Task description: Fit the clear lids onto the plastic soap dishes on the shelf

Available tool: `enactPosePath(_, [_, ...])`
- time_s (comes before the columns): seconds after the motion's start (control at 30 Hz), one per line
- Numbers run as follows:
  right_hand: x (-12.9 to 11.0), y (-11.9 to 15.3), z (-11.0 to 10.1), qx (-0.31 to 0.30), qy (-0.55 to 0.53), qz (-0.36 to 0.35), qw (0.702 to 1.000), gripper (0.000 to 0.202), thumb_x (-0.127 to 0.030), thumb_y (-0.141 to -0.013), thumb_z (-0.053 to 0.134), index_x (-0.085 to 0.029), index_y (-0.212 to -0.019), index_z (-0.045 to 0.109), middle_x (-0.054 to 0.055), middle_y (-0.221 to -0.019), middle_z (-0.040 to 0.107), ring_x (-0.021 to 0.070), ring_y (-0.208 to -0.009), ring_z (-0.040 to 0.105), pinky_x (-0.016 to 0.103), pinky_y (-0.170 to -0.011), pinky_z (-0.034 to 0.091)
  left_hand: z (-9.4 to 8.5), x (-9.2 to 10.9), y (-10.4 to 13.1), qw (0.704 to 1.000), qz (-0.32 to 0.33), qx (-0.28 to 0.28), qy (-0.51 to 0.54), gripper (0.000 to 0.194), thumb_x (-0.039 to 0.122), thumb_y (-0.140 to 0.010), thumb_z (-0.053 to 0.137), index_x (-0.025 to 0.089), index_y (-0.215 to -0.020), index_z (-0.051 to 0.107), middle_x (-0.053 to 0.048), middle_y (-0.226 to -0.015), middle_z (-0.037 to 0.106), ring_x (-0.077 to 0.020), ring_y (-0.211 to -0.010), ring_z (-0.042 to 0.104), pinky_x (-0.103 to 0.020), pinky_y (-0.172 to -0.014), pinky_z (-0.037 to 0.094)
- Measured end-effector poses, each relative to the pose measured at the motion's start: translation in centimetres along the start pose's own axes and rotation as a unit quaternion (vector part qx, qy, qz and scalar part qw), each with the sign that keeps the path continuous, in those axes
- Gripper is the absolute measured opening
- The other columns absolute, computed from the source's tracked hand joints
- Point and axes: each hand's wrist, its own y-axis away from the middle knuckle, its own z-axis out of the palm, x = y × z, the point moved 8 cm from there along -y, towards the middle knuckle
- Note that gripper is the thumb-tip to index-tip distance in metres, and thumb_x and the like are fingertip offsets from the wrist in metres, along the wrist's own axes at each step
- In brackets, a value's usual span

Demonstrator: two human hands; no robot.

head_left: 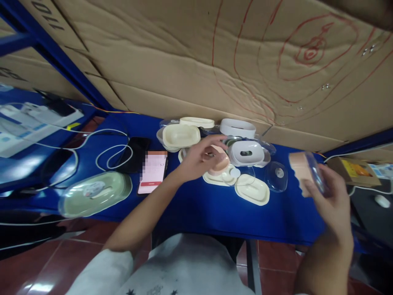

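My right hand is closed around a small peach container with a wavy edge and a clear lid, raised over the right side of the table and tilted on its side. At the middle, my left hand reaches over a peach round container, its thumb and index finger apart; whether they touch it is unclear. Around it lie a cream oval tray, a clear lid, a cream box and a white lid with a slot.
A pale green lidded container and a phone with a lit screen are on the left of the blue table. White cables loop there. A cardboard wall stands behind. At the far right is a small box.
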Motion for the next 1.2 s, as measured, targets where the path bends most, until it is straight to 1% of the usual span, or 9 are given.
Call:
enactPosePath(0.1, [-11.6,-2.2,3.9,-0.112,-0.129,-0.168,0.971,0.062,-0.052,-0.088,0.081,-0.039,-0.145,0.063,0.014,-0.144,0.066,0.0386,-0.135,0.064,0.062,-0.114,0.053,2.5,0.0,0.3,0.995,0.009,-0.041,0.086,0.093,0.046,-0.084,0.091,0.045,-0.162,0.041,-0.011,-0.163,0.051,-0.0295,-0.124,0.072,-0.041,-0.093,0.068])
enactPosePath(0.17, [-17.6,-3.6,6.5,-0.180,-0.178,-0.237,0.938,0.063,-0.052,-0.090,0.081,-0.034,-0.147,0.062,0.013,-0.149,0.063,0.0360,-0.140,0.060,0.058,-0.119,0.050,2.5,-0.1,0.2,0.994,0.021,-0.018,0.105,0.101,0.048,-0.081,0.093,0.046,-0.164,0.036,-0.010,-0.165,0.049,-0.0342,-0.139,0.063,-0.051,-0.107,0.062])
enactPosePath(0.27, [-21.4,-6.7,9.6,-0.208,-0.247,-0.254,0.912,0.053,-0.055,-0.099,0.070,-0.032,-0.146,0.063,0.011,-0.150,0.064,0.0311,-0.141,0.061,0.054,-0.120,0.050,0.3,-1.1,-0.2,0.991,0.006,0.070,0.113,0.098,0.055,-0.081,0.092,0.040,-0.162,0.038,-0.010,-0.154,0.058,-0.0354,-0.142,0.059,-0.054,-0.116,0.054])
enactPosePath(0.53, [-17.6,-13.7,15.5,-0.147,-0.185,-0.241,0.941,0.052,-0.058,-0.099,0.070,-0.025,-0.140,0.070,0.013,-0.144,0.070,0.0322,-0.140,0.061,0.060,-0.121,0.043,-6.8,-3.6,-0.9,0.959,-0.017,0.276,0.060,0.093,0.069,-0.077,0.089,0.036,-0.152,0.046,-0.011,-0.149,0.060,-0.0317,-0.136,0.063,-0.045,-0.110,0.057])
enactPosePath(0.67, [-19.6,-12.4,14.8,-0.148,-0.215,-0.261,0.929,0.045,-0.051,-0.107,0.058,-0.030,-0.147,0.065,0.009,-0.150,0.068,0.0291,-0.147,0.057,0.058,-0.125,0.040,-6.8,-3.5,-0.8,0.961,-0.005,0.273,0.038,0.090,0.071,-0.080,0.086,0.037,-0.153,0.046,-0.010,-0.149,0.060,-0.0315,-0.136,0.063,-0.045,-0.111,0.056])
enactPosePath(0.83, [-24.7,-8.5,14.5,-0.256,-0.278,-0.339,0.862,0.036,-0.047,-0.106,0.063,-0.032,-0.136,0.073,0.004,-0.138,0.076,0.0260,-0.133,0.068,0.047,-0.116,0.053,-5.8,-2.2,-0.9,0.975,0.023,0.221,-0.008,0.096,0.070,-0.078,0.088,0.035,-0.156,0.045,-0.012,-0.154,0.056,-0.0353,-0.142,0.058,-0.047,-0.114,0.054])
enactPosePath(0.93, [-24.6,-8.6,14.4,-0.241,-0.299,-0.291,0.876,0.028,-0.045,-0.107,0.060,-0.028,-0.118,0.079,0.004,-0.122,0.081,0.0242,-0.117,0.075,0.042,-0.105,0.059,-5.2,-1.7,-1.0,0.982,0.036,0.186,-0.021,0.104,0.069,-0.074,0.091,0.034,-0.160,0.042,-0.013,-0.155,0.055,-0.0381,-0.145,0.056,-0.051,-0.117,0.051])
enactPosePath(1.07, [-20.1,-11.2,12.0,-0.133,-0.247,-0.203,0.938,0.034,-0.051,-0.108,0.057,-0.025,-0.114,0.078,0.004,-0.109,0.082,0.0234,-0.100,0.076,0.038,-0.090,0.059,-5.9,-1.2,-1.0,0.975,0.065,0.203,-0.059,0.098,0.068,-0.076,0.090,0.031,-0.155,0.045,-0.014,-0.158,0.053,-0.0376,-0.148,0.052,-0.052,-0.122,0.046])
enactPosePath(1.2, [-10.7,-13.2,7.4,0.061,-0.110,-0.120,0.985,0.042,-0.056,-0.106,0.056,-0.022,-0.118,0.077,0.012,-0.111,0.079,0.0267,-0.100,0.072,0.040,-0.091,0.052,-9.3,-1.1,-0.4,0.933,0.099,0.317,-0.140,0.076,0.066,-0.079,0.088,0.027,-0.135,0.053,-0.013,-0.155,0.053,-0.0331,-0.146,0.054,-0.049,-0.121,0.046])
